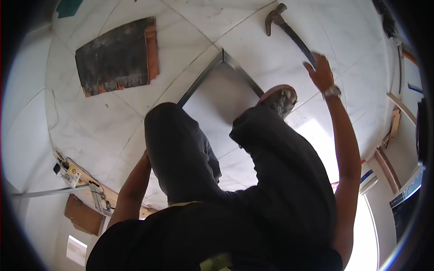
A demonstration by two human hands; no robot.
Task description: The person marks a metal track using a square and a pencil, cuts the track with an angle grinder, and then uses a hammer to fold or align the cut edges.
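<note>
At the upper right, my right hand (322,74) is closed round the end of the dark handle of a claw hammer (297,38). The rusty head points away from me, over the tiled floor. On my right wrist is a metal-banded watch (331,92). My left forearm (134,187) passes behind my left knee, which hides the hand. Between my knees lies a metal angle frame (199,86), its corner pointing away from me. My right shoe (281,100) is at the frame's right side, and my legs cover its near part.
A dark, worn board with an orange-brown edge (116,56) lies on the tiles at the far left. A wooden strip with cables and small items (77,171) is at the left, near a brown panel (83,214). Wood pieces (394,122) stand along the right side.
</note>
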